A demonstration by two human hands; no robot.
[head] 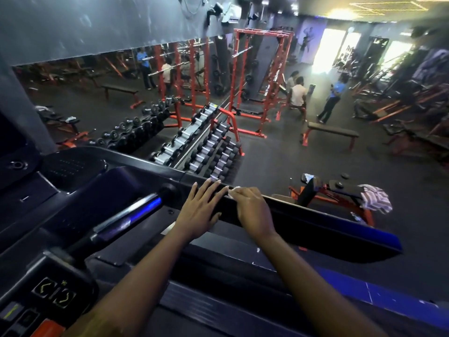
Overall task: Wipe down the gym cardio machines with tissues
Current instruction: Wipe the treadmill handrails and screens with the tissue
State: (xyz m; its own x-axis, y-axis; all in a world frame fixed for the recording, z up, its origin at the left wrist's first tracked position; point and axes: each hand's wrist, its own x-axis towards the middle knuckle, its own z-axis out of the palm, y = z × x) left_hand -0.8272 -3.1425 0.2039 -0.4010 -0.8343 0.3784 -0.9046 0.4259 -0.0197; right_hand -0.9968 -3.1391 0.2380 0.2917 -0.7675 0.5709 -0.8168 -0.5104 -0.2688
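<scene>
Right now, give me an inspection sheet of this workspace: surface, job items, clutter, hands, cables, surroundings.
Surface: black side rail of the cardio machine, dark and glossy; cannot tell how dirty it is.
Job's things: white tissue bunched on top of the rail; console buttons at lower left.
Clutter: striped cloth draped over a nearby bench beyond the rail.
Hands: left hand flat on the rail, fingers straight; right hand curled over the tissue, pressing it to the rail.
Cables: nothing seen on the machine.
Surroundings: dumbbell rack, red power racks, flat bench, people on the gym floor.
</scene>
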